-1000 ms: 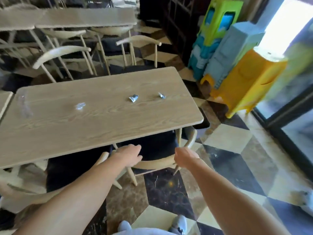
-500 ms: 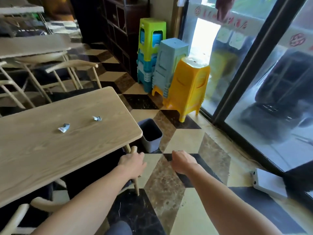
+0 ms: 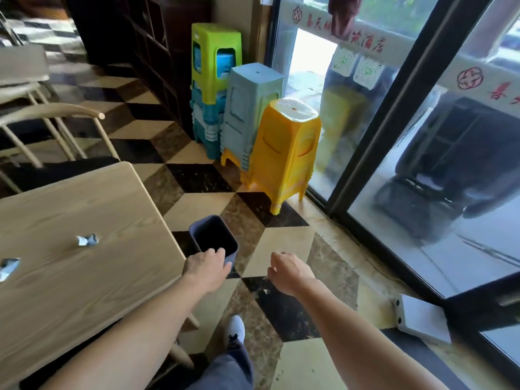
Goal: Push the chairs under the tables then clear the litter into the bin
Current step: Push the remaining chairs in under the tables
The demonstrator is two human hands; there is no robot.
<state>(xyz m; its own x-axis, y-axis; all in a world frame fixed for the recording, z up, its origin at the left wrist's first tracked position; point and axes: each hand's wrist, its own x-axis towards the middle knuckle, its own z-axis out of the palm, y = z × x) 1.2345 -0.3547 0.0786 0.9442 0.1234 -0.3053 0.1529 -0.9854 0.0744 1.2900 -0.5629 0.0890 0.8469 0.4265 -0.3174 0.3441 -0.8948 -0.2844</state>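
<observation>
the left hand (image 3: 206, 267) is showing only its back, with the palm side turning away from the camera. its fingers are bending loosely downward, narrow rather than spread, and nothing is showing in them. it is overlapping the near rim of the bin (image 3: 231, 257), and i cannot tell whether it is touching that rim or hanging above it. the bin, small and grey-blue, is standing on the chequered floor (image 3: 281, 243). its inside is reading as plain black, so any contents are impossible to make out. the right hand (image 3: 287, 271) is hanging to the right of the bin, apart from it, fingers loosely curled and gripping nothing visible.

left of the bin, the wooden table (image 3: 98, 291) is running out of the frame. 2 scraps of crumpled foil litter are lying on it: 1 scrap (image 3: 86, 240) well left of the bin, the other scrap (image 3: 8, 267) farther left and being cut by the frame edge. on the near-left side of the bin, only pale chair legs (image 3: 180, 354) are peeking out below the tabletop, the left forearm covering the rest.

beyond the bin, 3 stacks of plastic stools are standing: a green-topped stack (image 3: 215, 49) farthest, a grey-blue stack (image 3: 250, 114), and a yellow stack (image 3: 284, 159) nearest. far beyond and left of the bin, a second chair (image 3: 53, 115) is being cropped. right of the bin, glass doors (image 3: 436, 192) are carrying murky reflections, and a white box (image 3: 422, 318) is lying on the floor. nearer than the bin, a white shoe (image 3: 235, 327) is showing.
</observation>
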